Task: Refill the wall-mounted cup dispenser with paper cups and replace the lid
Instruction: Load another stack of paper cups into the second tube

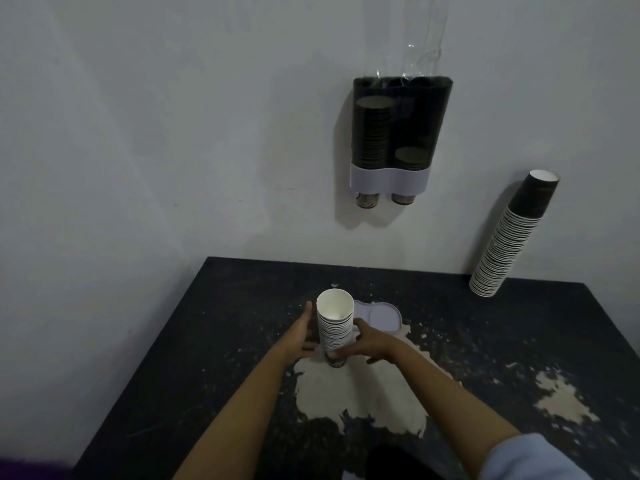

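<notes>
A short stack of paper cups [334, 323] stands upright on the dark table, mouths up, white inside. My left hand [302, 332] lies flat against its left side and my right hand [369, 342] wraps its right side near the base. The wall-mounted cup dispenser [398, 133] hangs above, dark and see-through, with two columns of cups inside; the left column is taller. Its top is uncovered, with clear plastic wrap [420, 39] sticking up from it. The pale lid [381, 317] lies flat on the table just behind the stack.
A tall stack of paper cups [509, 240] leans against the wall at the table's back right. The dark table [519, 341] has worn pale patches in its surface. A white wall rises behind it.
</notes>
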{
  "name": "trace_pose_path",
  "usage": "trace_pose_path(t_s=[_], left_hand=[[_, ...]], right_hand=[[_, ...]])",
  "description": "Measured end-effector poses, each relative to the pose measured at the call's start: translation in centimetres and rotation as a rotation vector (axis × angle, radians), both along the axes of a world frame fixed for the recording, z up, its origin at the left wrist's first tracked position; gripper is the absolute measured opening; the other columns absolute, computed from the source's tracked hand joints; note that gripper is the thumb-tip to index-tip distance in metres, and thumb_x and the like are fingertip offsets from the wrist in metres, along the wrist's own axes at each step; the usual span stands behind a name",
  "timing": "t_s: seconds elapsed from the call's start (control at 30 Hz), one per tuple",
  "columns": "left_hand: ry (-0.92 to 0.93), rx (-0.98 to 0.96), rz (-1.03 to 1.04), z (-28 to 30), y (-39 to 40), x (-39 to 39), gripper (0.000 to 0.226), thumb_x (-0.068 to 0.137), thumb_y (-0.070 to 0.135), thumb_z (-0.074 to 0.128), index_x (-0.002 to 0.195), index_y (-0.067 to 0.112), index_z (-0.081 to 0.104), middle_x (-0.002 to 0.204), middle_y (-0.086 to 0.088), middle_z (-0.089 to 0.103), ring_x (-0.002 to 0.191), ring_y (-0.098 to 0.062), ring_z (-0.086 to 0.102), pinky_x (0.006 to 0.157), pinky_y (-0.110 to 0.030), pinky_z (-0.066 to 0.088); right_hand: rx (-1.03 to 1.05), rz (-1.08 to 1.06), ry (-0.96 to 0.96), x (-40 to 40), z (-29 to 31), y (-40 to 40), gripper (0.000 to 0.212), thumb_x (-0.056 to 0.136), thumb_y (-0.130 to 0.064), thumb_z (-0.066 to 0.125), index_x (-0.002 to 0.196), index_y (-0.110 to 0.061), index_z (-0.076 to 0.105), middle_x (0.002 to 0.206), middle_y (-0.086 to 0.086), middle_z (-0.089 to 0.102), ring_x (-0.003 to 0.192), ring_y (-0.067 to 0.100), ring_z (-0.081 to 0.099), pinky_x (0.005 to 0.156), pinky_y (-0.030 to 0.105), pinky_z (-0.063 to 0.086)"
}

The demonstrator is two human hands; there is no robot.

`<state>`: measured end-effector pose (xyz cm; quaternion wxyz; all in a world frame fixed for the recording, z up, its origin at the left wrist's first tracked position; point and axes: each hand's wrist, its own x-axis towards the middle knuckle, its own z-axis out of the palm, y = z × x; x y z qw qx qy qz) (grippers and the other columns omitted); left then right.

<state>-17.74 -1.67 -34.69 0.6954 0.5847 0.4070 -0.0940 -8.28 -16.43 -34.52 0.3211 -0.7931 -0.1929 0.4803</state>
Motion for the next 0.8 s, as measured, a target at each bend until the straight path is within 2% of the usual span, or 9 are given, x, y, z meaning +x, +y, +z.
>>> trace_pose_path(t_s=[0.1,0.17,0.3,0.4,0.53,0.6,0.67,0.77,0.8], left_hand=[[0.021,-0.046,0.025,-0.4,-0.8,-0.5,0.086,0.086,0.072,0.016,0.144,0.013,0.037,0.148,-0.021,0.041,0.133,-0.039,0.043,0.107,-0.048,0.038],[0.03,-0.069,0.015,-0.5,-1.1,-0.7,0.088,0.085,0.074,0.012,0.144,0.015,0.037,0.147,-0.02,0.042,0.133,-0.037,0.042,0.104,-0.047,0.037],[0.021,-0.064,0.01,-0.4,-1.4,-0.8,0.088,0.085,0.074,0.012,0.142,0.014,0.04,0.146,-0.017,0.044,0.132,-0.035,0.043,0.104,-0.048,0.037],[0.002,-0.011,0.029,-0.1,-1.3,-0.5,0.085,0.087,0.071,0.016,0.139,0.011,0.045,0.144,-0.019,0.047,0.131,-0.036,0.045,0.108,-0.048,0.037],[-0.1,0.024,0.061,1.7,-1.0,0.6,0.073,0.092,0.064,0.022,0.134,0.012,0.051,0.138,-0.019,0.053,0.127,-0.037,0.049,0.106,-0.047,0.038],[-0.182,0.071,0.089,3.1,-1.0,1.7,0.066,0.095,0.058,0.025,0.133,0.011,0.052,0.134,-0.018,0.057,0.124,-0.036,0.052,0.103,-0.046,0.041],[-0.252,0.133,0.103,4.6,-1.1,2.8,0.059,0.097,0.052,0.03,0.133,0.011,0.053,0.131,-0.017,0.059,0.12,-0.034,0.056,0.1,-0.045,0.044],[-0.366,0.214,0.083,6.9,-1.1,4.3,0.048,0.098,0.041,0.037,0.13,0.01,0.055,0.126,-0.016,0.061,0.114,-0.031,0.058,0.088,-0.037,0.048],[-0.401,0.243,0.073,7.9,-1.2,4.6,0.044,0.098,0.037,0.039,0.128,0.01,0.056,0.124,-0.015,0.062,0.114,-0.03,0.059,0.087,-0.033,0.048]], right_hand=[[0.114,-0.035,-0.062,-1.0,-0.2,0.1,0.091,0.083,-0.02,0.074,0.15,-0.011,0.013,0.156,0.01,0.028,0.14,0.03,0.035,0.106,0.04,0.039],[0.158,-0.05,-0.097,-1.3,-0.3,0.1,0.084,0.085,-0.018,0.071,0.149,-0.009,0.018,0.155,0.011,0.032,0.139,0.028,0.037,0.104,0.038,0.04],[0.22,-0.132,-0.051,-1.3,-0.7,0.2,0.081,0.084,-0.022,0.072,0.149,-0.014,0.023,0.151,0.01,0.038,0.136,0.028,0.041,0.097,0.035,0.041],[0.236,-0.164,-0.016,-0.6,-0.8,0.1,0.083,0.082,-0.034,0.073,0.149,-0.023,0.024,0.151,0.007,0.04,0.132,0.028,0.044,0.094,0.038,0.044],[0.366,-0.207,-0.068,1.1,0.6,0.1,0.071,0.08,-0.035,0.076,0.14,-0.025,0.039,0.138,0.002,0.054,0.105,0.012,0.056,0.071,0.016,0.047],[0.472,-0.24,-0.108,1.9,1.9,0.3,0.066,0.08,-0.028,0.076,0.137,-0.022,0.044,0.132,-0.002,0.057,0.099,0.003,0.058,0.067,0.009,0.048],[0.546,-0.279,-0.137,2.8,3.7,0.5,0.065,0.08,-0.029,0.076,0.137,-0.021,0.045,0.124,-0.007,0.056,0.099,-0.002,0.057,0.073,0.011,0.049],[0.62,-0.374,-0.156,4.5,6.1,0.8,0.073,0.072,-0.049,0.078,0.135,-0.026,0.049,0.128,-0.005,0.06,0.115,0.015,0.059,0.091,0.03,0.052],[0.648,-0.39,-0.174,5.0,7.0,0.8,0.075,0.07,-0.053,0.077,0.134,-0.027,0.05,0.128,-0.005,0.06,0.118,0.017,0.058,0.091,0.031,0.052]])
